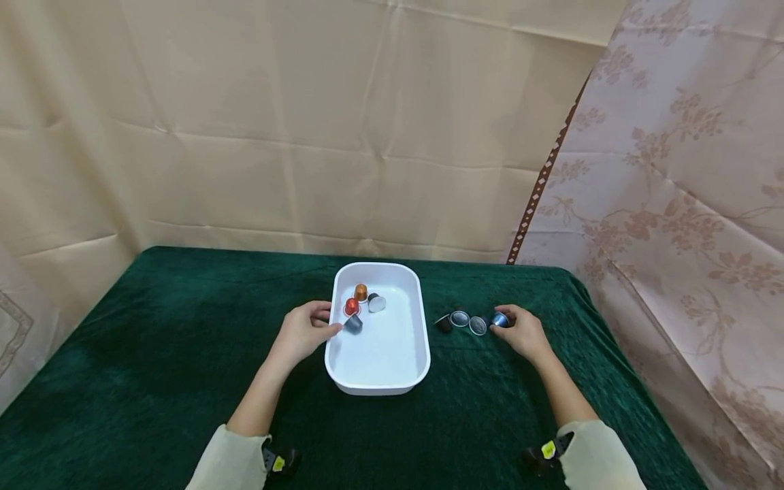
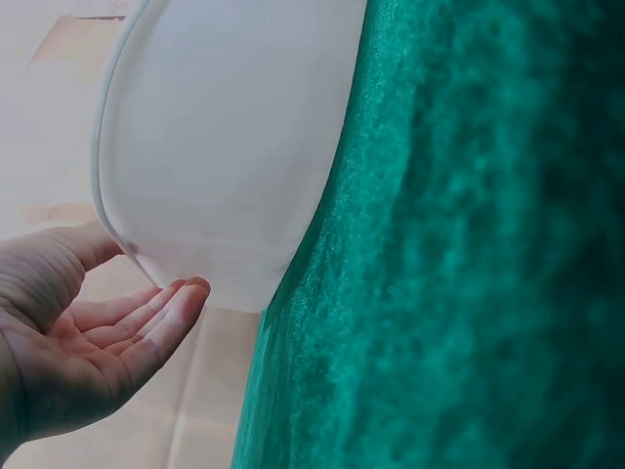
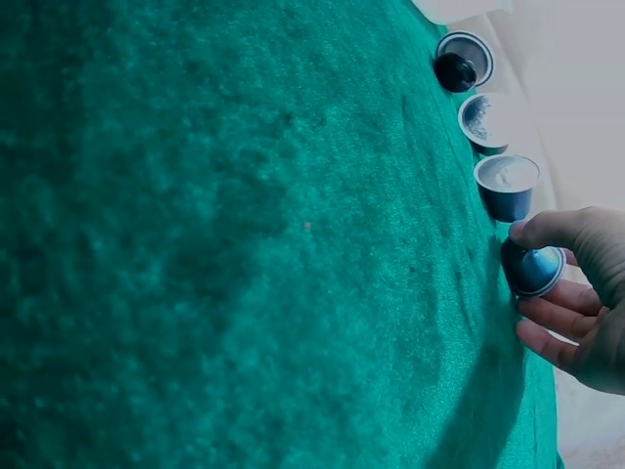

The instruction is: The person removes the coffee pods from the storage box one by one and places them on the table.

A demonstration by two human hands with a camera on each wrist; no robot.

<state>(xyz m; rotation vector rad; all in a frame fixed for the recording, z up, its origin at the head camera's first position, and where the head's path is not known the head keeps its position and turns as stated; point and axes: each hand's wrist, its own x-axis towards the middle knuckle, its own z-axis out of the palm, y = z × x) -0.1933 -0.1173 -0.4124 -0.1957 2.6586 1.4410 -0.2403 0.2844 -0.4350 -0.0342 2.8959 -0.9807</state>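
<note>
My left hand [image 1: 304, 331] holds the left rim of a white plastic tray [image 1: 392, 367]. In the left wrist view its thumb hooks over the rim, with the fingers against the outer wall. My right hand [image 1: 520, 332] pinches a blue coffee capsule [image 3: 535, 269] between thumb and fingers, low over the green cloth. Beside it stretches a short row of capsules: a dark capsule [image 1: 444, 323] on its side and two silver-lidded ones, a left capsule [image 1: 459, 318] and a right capsule [image 1: 478, 326]. Inside the tray lie an orange capsule [image 1: 361, 292], a red capsule [image 1: 352, 306], a pale capsule [image 1: 376, 303] and a grey capsule [image 1: 353, 324].
Dark green velvet cloth [image 1: 202, 340] covers the table under everything. A beige curtain [image 1: 318, 136] hangs behind its far edge, and a floral curtain [image 1: 686, 204] is on the right.
</note>
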